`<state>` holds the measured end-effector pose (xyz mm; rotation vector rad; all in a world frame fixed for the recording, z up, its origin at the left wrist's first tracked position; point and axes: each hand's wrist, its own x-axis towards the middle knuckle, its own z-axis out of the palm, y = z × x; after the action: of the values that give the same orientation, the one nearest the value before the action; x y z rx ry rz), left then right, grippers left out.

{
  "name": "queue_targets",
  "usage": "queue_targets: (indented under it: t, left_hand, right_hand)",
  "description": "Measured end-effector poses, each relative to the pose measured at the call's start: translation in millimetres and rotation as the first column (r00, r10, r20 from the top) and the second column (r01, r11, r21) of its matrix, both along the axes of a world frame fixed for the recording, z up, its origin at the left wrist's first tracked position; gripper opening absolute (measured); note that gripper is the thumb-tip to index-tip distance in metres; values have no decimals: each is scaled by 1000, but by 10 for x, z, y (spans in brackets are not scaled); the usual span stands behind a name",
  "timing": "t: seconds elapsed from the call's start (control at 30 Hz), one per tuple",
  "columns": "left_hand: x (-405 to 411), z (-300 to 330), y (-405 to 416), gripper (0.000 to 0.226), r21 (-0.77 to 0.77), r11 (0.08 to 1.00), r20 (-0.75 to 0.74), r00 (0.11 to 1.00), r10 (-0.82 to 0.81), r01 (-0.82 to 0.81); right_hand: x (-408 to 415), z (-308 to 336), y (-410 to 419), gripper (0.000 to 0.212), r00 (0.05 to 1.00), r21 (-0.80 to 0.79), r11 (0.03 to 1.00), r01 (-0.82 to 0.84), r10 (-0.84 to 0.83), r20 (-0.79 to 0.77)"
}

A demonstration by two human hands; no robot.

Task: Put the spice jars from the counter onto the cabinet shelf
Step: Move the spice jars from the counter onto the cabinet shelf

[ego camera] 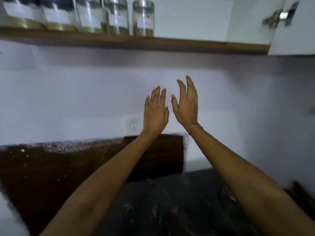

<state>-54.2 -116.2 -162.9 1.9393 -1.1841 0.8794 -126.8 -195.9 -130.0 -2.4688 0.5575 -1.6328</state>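
Head view. Both grips empty and spread: left hand (pixel 156 113) raised with straight fingers, right hand (pixel 186 104) just beside it, a little higher, fingers straight and slightly fanned, thumb apart. Nothing held, nothing touched; only the pale wall (pixel 85 92) behind both. Thin red-and-white thread (pixel 195 128) round the right wrist.

Spice jars (pixel 117 16) standing upright in a row on the cabinet shelf (pixel 136 43), up and to the left of both hands, well apart from them. Long axes vertical, metal caps on the nearer ones, white labels facing out, wording too blurred to read. Rightmost jar (pixel 143 17) closest to the hands; left hand the nearer of the two to that row. Free shelf board to the right of it, running toward the open cabinet door (pixel 293 28) and its hinge (pixel 279 17).

Dark tabletop (pixel 162 201) below the forearms; no jar visible on the part shown, though blurred and partly hidden by the arms. Likely judgement: either the placing finished or a return downward for another jar; cannot tell which.
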Motion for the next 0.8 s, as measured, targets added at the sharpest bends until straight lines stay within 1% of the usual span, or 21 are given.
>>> queue_targets:
  t: [0.2,0.3,0.4,0.5,0.53,0.57,0.6,0.67,0.7,0.73,0.77,0.8]
  left_hand:
    - [-644,-1024,135,52,89,989,-167,981,-101,117]
    - [-1044,-1502,237,52,157,975,-249,961,-117,159]
    - [-1414,-1947,397,51,213,944,-345,923,-167,251]
    - [-1702,-2365,693,52,259,901,-482,855,-191,348]
    - [-1789,-2484,814,52,252,888,-548,813,-195,383]
    - [-1880,-2587,939,52,235,873,-628,752,-200,428]
    - [-1965,-2677,1061,50,205,850,-719,664,-206,485]
    - [-2129,-2836,1304,40,88,797,-883,417,-215,597]
    - [-2205,-2906,1418,35,33,777,-927,309,-211,629]
    - [-2277,-2969,1520,30,2,767,-949,242,-201,641]
    - [-2332,-3028,1593,26,-3,764,-957,219,-189,645]
    - [-2378,-3079,1641,24,3,763,-960,215,-179,646]
  right_hand:
    - [-642,-1117,55,49,985,112,991,77,-58,-164]
    - [-991,-1625,159,49,969,170,977,132,-91,-230]
    - [-1354,-2112,367,50,941,227,959,171,-90,-327]
    - [-1753,-2606,706,52,906,236,948,214,-102,-411]
    - [-1882,-2752,837,53,897,250,944,213,-88,-432]
    - [-2004,-2886,963,54,890,282,937,209,-63,-451]
    - [-2114,-3004,1074,55,882,324,924,203,-29,-470]
    - [-2293,-3195,1263,56,873,437,883,171,70,-483]
    - [-2364,-3268,1343,56,871,484,862,151,116,-478]
    - [-2423,-3325,1412,56,871,515,847,135,146,-468]
    - [-2468,-3362,1465,56,875,535,836,121,165,-456]
    - [-2498,-3385,1505,55,880,555,825,110,179,-440]
